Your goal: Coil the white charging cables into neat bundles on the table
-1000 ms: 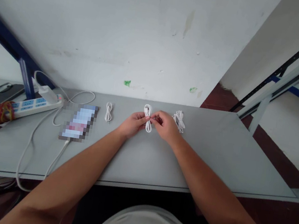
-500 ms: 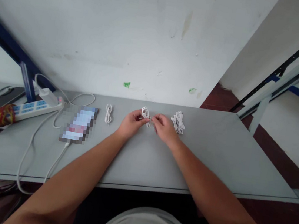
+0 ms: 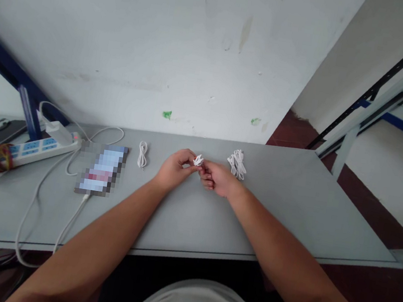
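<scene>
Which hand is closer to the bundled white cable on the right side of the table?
Right. The right hand is just in front of and left of the bundled white cable. The left hand is farther left, beyond the small white coil held between the hands.

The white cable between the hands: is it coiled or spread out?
Coiled: the white cable is a small tight bundle between the left hand and right hand.

White cable point(image 3: 198, 160), folded into a compact bundle, its small looped end exposed, the rest hidden, pinched between left hand point(image 3: 175, 170) and right hand point(image 3: 218, 179)
</scene>
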Demonstrator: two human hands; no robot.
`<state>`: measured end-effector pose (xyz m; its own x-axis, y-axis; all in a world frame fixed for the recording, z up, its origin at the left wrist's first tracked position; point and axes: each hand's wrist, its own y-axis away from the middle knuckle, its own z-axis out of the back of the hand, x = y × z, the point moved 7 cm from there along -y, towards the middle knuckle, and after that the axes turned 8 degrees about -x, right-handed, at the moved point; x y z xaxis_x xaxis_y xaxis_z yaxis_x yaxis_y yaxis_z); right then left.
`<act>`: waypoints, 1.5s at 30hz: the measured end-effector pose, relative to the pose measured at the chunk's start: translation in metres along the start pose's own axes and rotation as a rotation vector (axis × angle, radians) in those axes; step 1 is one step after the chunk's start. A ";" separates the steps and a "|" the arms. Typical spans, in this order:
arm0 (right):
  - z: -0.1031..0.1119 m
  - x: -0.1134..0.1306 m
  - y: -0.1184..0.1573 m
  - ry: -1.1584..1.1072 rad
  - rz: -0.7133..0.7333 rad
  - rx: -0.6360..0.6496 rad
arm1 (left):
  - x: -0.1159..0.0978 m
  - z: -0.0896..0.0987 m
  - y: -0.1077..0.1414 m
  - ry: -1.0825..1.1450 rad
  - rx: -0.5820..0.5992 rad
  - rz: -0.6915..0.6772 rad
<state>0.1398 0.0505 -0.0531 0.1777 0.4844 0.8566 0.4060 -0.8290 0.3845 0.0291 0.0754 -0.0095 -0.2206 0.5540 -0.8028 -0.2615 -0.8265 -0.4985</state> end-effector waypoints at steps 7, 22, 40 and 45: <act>0.011 0.022 0.000 0.390 0.365 -0.220 | 0.000 -0.002 0.001 0.057 -0.006 0.046; 0.008 0.041 0.017 0.794 0.803 -0.413 | 0.011 -0.006 0.001 0.208 -0.036 0.152; 0.015 0.038 0.010 0.715 0.733 -0.445 | 0.023 -0.009 0.006 0.121 -0.112 0.347; 0.019 0.039 0.006 0.672 0.706 -0.399 | 0.016 -0.012 0.007 0.125 -0.082 0.327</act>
<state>0.1663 0.0694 -0.0238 -0.3243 -0.2977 0.8979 0.0575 -0.9536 -0.2954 0.0352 0.0772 -0.0295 -0.1621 0.2469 -0.9554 -0.1188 -0.9660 -0.2295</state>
